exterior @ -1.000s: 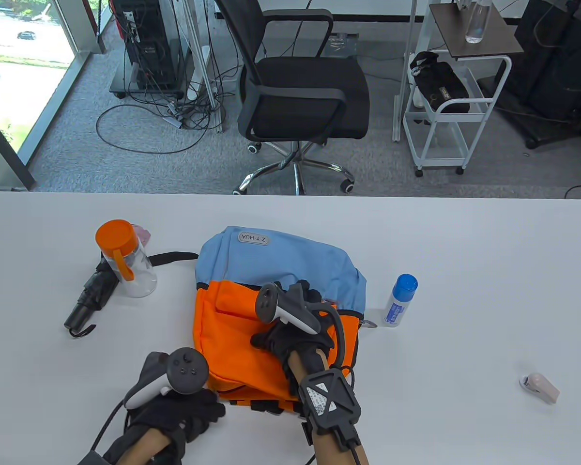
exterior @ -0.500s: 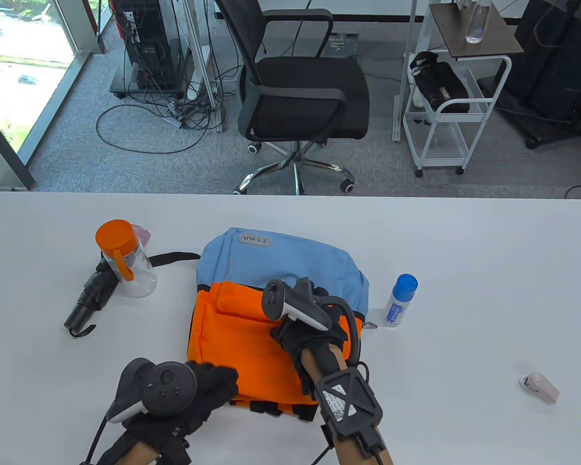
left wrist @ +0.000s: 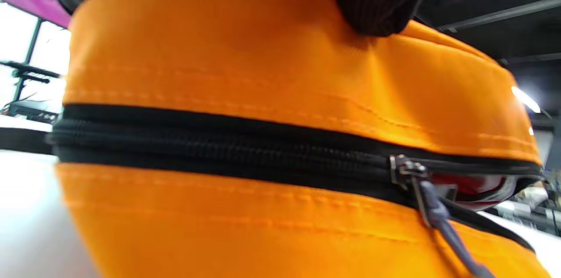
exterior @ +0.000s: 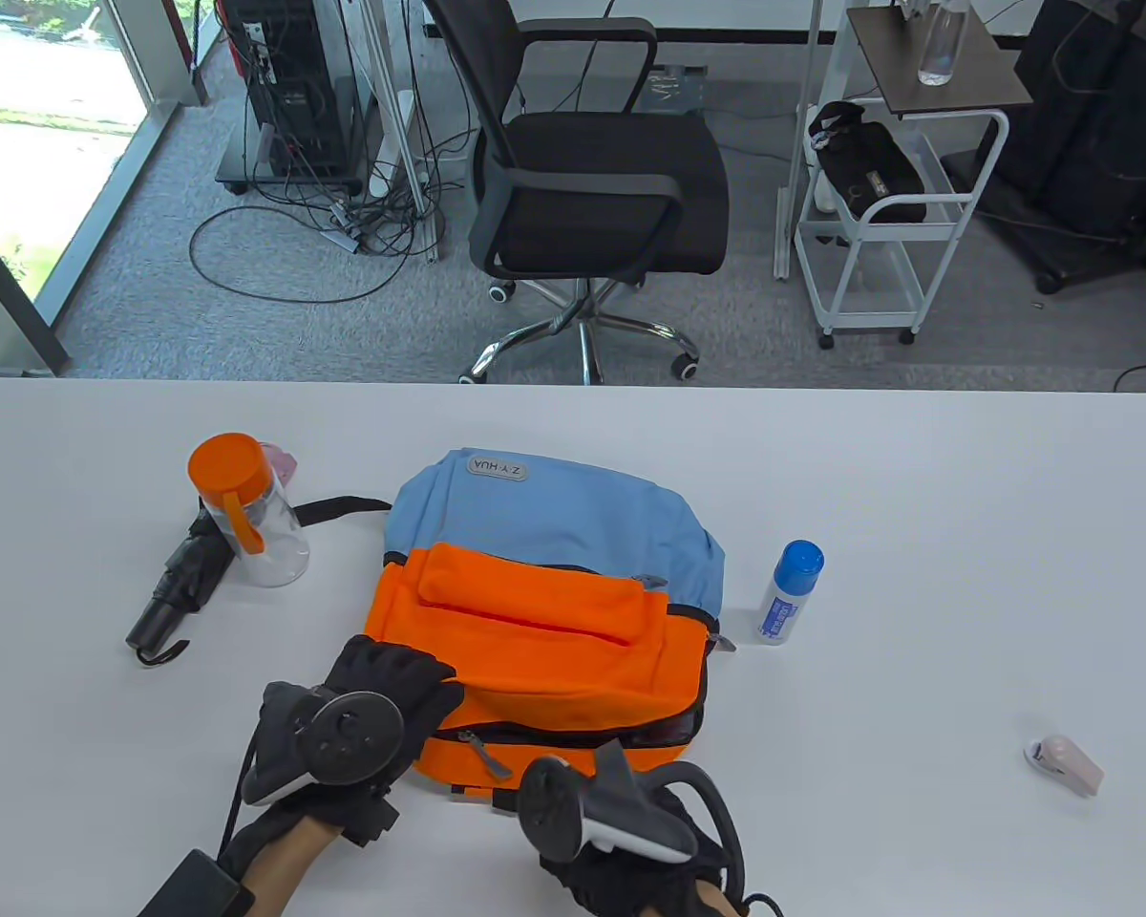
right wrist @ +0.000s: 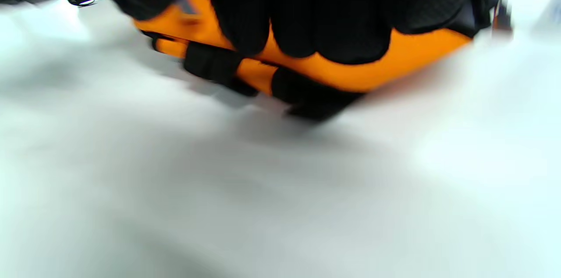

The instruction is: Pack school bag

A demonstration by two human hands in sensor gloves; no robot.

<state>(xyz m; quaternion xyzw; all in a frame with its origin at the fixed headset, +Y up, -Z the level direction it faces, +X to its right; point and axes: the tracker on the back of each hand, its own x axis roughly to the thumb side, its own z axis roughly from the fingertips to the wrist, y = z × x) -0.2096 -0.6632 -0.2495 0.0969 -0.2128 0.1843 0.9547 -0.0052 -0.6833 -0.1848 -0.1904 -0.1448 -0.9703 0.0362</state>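
An orange and light-blue school bag (exterior: 544, 573) lies in the middle of the white table, its black zip facing me. The zip pull (exterior: 485, 753) hangs at the near left, also seen close up as the zip pull (left wrist: 412, 172). To the right of the pull the zip gapes, with something red inside. My left hand (exterior: 392, 678) rests on the bag's near-left corner, a fingertip (left wrist: 372, 6) pressing the orange bag (left wrist: 263, 41). My right hand (exterior: 621, 841) hovers at the bag's near edge, its fingers (right wrist: 307, 15) hanging loosely before the orange bag (right wrist: 407, 56), holding nothing.
A clear bottle with an orange lid (exterior: 244, 511) and a folded black umbrella (exterior: 177, 587) stand left of the bag. A white bottle with a blue cap (exterior: 788, 592) stands to its right. A small pale object (exterior: 1065, 764) lies at the near right.
My right hand has drawn back off the bag's top to its near edge. My left hand moved up onto the near-left corner. The bag's zip side now faces me.
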